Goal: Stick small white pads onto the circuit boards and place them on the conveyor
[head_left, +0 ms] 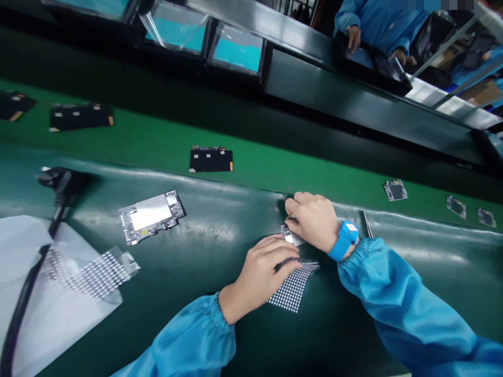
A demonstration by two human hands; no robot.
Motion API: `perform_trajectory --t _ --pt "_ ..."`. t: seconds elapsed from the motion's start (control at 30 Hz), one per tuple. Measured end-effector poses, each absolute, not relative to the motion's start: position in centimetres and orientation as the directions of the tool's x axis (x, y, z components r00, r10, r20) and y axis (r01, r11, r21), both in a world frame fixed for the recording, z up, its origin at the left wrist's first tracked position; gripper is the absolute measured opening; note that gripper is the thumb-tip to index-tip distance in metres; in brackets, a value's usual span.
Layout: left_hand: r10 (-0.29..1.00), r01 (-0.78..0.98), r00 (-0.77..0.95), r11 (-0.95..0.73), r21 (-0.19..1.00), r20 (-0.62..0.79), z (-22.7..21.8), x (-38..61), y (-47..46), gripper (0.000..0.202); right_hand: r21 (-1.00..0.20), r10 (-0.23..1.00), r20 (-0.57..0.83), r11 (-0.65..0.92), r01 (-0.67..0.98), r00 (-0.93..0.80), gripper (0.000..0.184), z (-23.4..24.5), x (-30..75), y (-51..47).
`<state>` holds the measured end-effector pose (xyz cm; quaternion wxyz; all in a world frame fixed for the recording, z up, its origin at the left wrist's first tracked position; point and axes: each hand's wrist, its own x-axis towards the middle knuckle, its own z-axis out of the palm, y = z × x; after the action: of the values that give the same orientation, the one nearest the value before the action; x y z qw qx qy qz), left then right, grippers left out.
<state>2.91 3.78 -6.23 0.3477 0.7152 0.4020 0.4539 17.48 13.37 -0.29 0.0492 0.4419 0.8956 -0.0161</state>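
Observation:
A small circuit board (290, 236) with a silvery patch lies on the bench mat, partly covered by both hands. My left hand (259, 275) curves around its near side, fingers bent against it. The left thumb reaches over the top edge of a clear sheet of white round stickers (288, 296). Above the board, my right hand (314, 219) has its fingers curled together at the board's far edge; whatever is between the fingertips is hidden. A blue wrist strap (344, 241) circles the right wrist.
Left lies a larger circuit board (153, 215), with a black cable (29, 283) and another sticker sheet (100, 275) on white paper (82, 330). Tweezers (366, 224) rest at right. The green belt (157, 152) carries black-covered boards (211, 160) and small boards (395, 189). A co-worker (381, 26) stands opposite.

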Motion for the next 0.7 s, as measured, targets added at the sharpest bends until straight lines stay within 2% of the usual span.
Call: perform_trajectory --t 0.1,0.17,0.27,0.33,0.43,0.53,0.63,0.7 --pt "0.889 0.253 0.257 -0.441 0.861 0.38 -6.2 2.9 3.7 0.005 -0.032 0.815 -0.079 0.574 0.818 -0.574 0.016 0.0 18.6 14.0" --pt "0.891 0.252 0.252 -0.438 0.863 0.379 -6.1 2.9 3.7 0.006 -0.145 0.838 -0.04 0.534 0.833 -0.544 0.021 0.1 20.0 14.1" --pt "0.895 0.246 0.239 -0.431 0.868 0.376 -6.0 2.9 3.8 0.006 -0.338 0.815 -0.01 0.543 0.769 -0.58 0.03 -0.1 21.9 13.0" --pt "0.893 0.238 0.235 -0.437 0.867 0.385 -5.9 2.9 3.7 0.006 -0.398 0.78 -0.005 0.572 0.717 -0.625 0.035 -0.4 22.9 11.5" --pt "0.892 0.233 0.232 -0.438 0.868 0.388 -6.0 2.9 3.7 0.005 -0.352 0.745 -0.023 0.618 0.703 -0.667 0.035 -1.4 24.3 9.8" --pt "0.898 0.23 0.235 -0.423 0.877 0.372 -6.1 2.9 3.6 0.005 -0.195 0.751 -0.053 0.639 0.744 -0.659 0.039 -2.5 26.1 10.7" --pt "0.906 0.225 0.233 -0.404 0.886 0.354 -6.1 2.8 3.5 0.004 -0.095 0.84 0.026 0.541 0.836 -0.541 0.042 -2.6 26.5 14.7" --pt "0.908 0.219 0.233 -0.399 0.891 0.349 -6.1 2.8 3.5 0.002 -0.109 0.87 0.1 0.492 0.864 -0.483 0.041 -2.3 24.6 17.9"
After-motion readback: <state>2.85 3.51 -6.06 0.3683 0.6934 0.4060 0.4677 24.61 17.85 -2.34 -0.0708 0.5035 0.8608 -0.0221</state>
